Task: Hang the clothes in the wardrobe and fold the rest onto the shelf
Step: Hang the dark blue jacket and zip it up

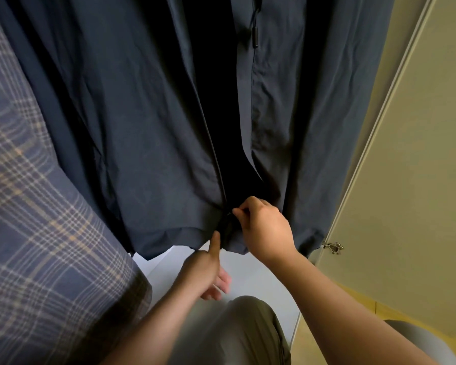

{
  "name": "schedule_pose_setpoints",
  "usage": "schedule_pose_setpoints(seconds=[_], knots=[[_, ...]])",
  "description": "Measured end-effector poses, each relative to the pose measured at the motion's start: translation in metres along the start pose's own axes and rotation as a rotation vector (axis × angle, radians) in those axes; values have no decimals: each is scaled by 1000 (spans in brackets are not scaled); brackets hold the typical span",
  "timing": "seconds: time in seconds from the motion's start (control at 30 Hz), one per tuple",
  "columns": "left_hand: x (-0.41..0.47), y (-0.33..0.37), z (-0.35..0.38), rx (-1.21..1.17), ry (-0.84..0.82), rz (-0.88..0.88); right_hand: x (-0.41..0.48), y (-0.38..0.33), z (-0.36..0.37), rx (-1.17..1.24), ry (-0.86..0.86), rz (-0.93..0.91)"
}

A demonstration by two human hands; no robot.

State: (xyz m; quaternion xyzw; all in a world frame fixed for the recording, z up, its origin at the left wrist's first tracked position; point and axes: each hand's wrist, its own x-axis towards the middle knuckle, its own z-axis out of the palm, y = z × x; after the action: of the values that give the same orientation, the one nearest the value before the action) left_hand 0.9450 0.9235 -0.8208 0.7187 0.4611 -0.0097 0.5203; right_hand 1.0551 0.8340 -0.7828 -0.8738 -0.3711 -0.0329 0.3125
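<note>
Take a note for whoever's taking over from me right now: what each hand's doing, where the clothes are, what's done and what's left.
Left hand: open, one straight finger on the jacket hem.
Right hand: pinches the zip at its foot, by the hem.
The jacket hangs with its front open above the hands. A plaid garment hangs to its left, and the door is on the right.
Done: both garments are hanging.
Left: probably zip the jacket up. Any clothes to fold are out of view.
</note>
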Motion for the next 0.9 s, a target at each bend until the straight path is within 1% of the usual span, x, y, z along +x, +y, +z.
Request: schedule_pose_setpoints(seconds=[0.03, 0.07, 0.13, 0.17, 0.2, 0.23, 0.3, 0.33, 0.4, 0.43, 0.5, 0.57, 0.67, 0.73, 0.83, 0.9], knots=[[-7, -1, -2, 132, 63, 115, -1, 1, 0, 7, -1, 5], [-11, -2, -3, 196, 215, 318, -2, 1, -1, 13, -5, 9], [-15, -3, -9, 186, 606, 749, -4, 0, -1, 16, -14, 10], [-13, -2, -10, 147, 774, 908, -5, -1, -1, 15, -15, 7], [-9, 1, -11, 74, 885, 993, -6, -2, -1, 17, -15, 2], [-5, 4, -13, -9, 920, 1014, -7, -3, -1, 21, -15, -4], [2, 13, -15, -94, 871, 964, -8, -5, 0, 33, -16, -9], [9, 13, -15, -30, 841, 958, -8, -5, 1, 42, -18, -2], [16, 12, -15, 239, 837, 965, -8, -6, 2, 63, -24, 19], [18, 11, -15, 333, 816, 950, -7, -6, 2, 71, -26, 25], [23, 7, -16, 425, 787, 934, -6, -6, 1, 81, -24, 26], [27, 2, -16, 505, 833, 946, -7, -6, 1, 83, -23, 19], [33, -3, -17, 548, 900, 977, -9, -8, 3, 74, -33, -4], [36, -4, -17, 539, 884, 979, -7, -10, 1, 33, -21, -39], [38, -2, -17, 542, 845, 974, 5, -14, -14, 0, 72, -66], [39, 2, -19, 539, 833, 963, 12, -16, -23, -2, 102, -66]])
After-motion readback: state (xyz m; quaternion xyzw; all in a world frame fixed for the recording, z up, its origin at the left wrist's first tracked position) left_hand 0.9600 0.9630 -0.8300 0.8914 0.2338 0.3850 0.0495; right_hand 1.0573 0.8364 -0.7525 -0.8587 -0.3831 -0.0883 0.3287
